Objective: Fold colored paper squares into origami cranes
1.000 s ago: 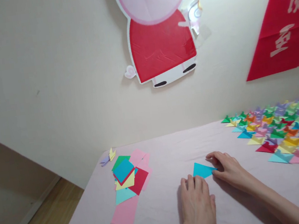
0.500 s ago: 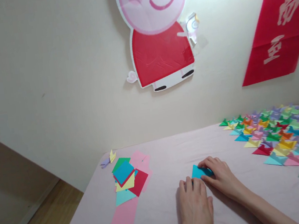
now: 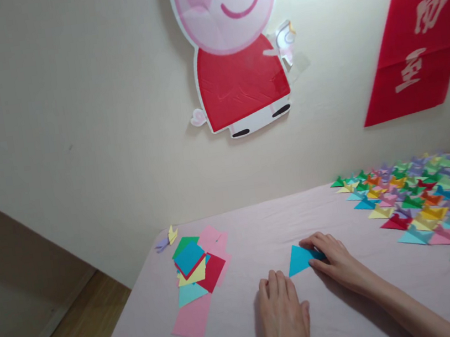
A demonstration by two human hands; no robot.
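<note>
A blue piece of folded paper, roughly triangular, lies on the pink-covered table. My right hand is closed on its right side, thumb on the near edge and fingers at the far edge, so that end of the paper is partly hidden. Palm down on the cloth, my left hand rests just left of and nearer than the paper, fingers stretched out and holding nothing. Its fingertips are close to the paper's near left corner.
Left of my hands lies a loose pile of coloured paper squares, with a small yellow folded paper and a purple one behind. Rows of folded paper figures cover the right side. A wall rises behind the table.
My left hand has come off the blue paper and moved left and nearer. More of the paper now shows. My right hand has shifted slightly right, still at the paper.
</note>
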